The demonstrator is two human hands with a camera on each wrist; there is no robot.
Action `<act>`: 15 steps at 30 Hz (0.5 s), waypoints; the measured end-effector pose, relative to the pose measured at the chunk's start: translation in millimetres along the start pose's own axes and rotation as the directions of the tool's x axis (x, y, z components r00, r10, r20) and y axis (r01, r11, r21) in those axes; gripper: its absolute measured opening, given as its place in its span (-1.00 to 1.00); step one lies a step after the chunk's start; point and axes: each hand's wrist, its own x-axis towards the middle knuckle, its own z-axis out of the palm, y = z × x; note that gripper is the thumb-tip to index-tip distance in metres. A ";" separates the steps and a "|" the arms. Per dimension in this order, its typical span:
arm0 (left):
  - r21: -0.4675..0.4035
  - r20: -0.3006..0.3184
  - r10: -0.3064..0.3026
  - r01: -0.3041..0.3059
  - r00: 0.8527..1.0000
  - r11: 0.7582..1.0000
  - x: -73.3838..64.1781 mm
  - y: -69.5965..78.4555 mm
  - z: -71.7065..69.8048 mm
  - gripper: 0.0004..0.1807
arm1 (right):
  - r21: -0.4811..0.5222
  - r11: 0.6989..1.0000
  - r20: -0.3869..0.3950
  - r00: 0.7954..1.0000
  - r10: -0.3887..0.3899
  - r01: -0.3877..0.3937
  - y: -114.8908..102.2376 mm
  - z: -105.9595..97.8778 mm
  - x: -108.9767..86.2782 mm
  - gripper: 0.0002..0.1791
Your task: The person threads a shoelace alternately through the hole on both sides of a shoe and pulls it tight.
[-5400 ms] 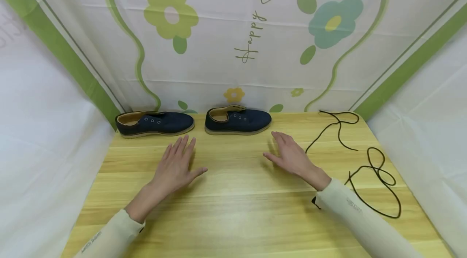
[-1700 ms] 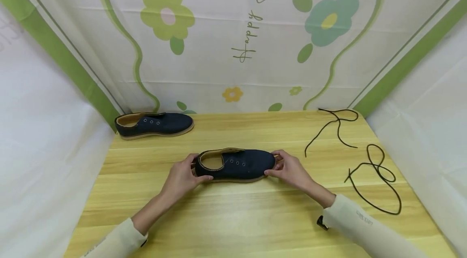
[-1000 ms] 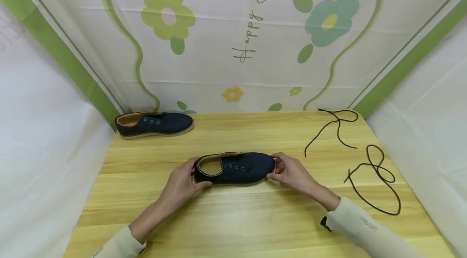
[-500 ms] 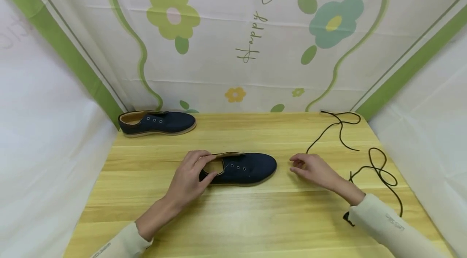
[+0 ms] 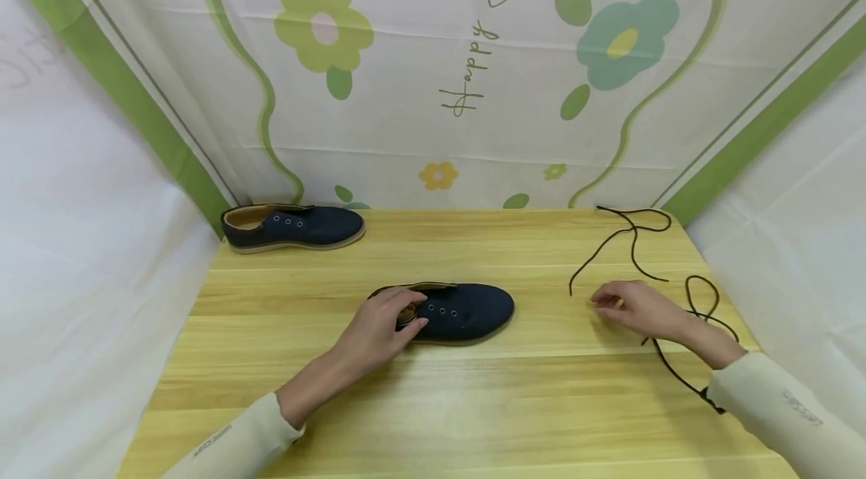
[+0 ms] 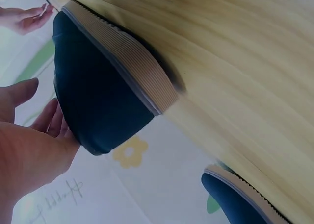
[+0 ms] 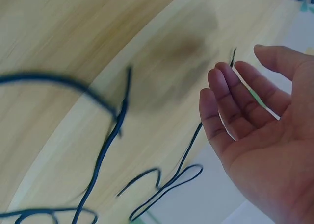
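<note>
Head view up, I have the near shoe (image 5: 476, 310) upright on the bench (image 5: 473, 419), toe to the right, with the left hand (image 5: 379, 332) over its opening, fingers and thumb spread and loosely bent. No grip shows on my feed, and whether the fingertips touch the shoe I can't tell; the left wrist view shows a gap beside the thumb, but the fingers disappear behind the heel. The right hand (image 5: 646, 308) hangs released above the bench, holding nothing, near a loose end of the upper lace (image 5: 634, 238). My first worry is the right sleeve (image 5: 771, 396): its cuff covers part of the lower lace (image 5: 702, 315) from here, and a low sweep could hook a strand and drag it. That lace crosses itself, so a careless tug might tighten it into a knot. Both are thin and lie flat, so a pinch could easily miss, I'd judge. On the left, uneven pressure could skid or tip the shoe, or fold the tongue (image 5: 436, 285) over the eyelets (image 5: 443, 310). The far shoe (image 5: 325, 225), back left, sits well apart from both hands; I'd expect little trouble there.
</note>
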 end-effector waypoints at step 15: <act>-0.066 0.121 -0.155 0.164 0.980 0.984 20.2 3.3 7.7 -0.68 | -0.055 0.996 0.210 0.976 -0.062 0.075 32.5 -10.3 -32.9 -0.58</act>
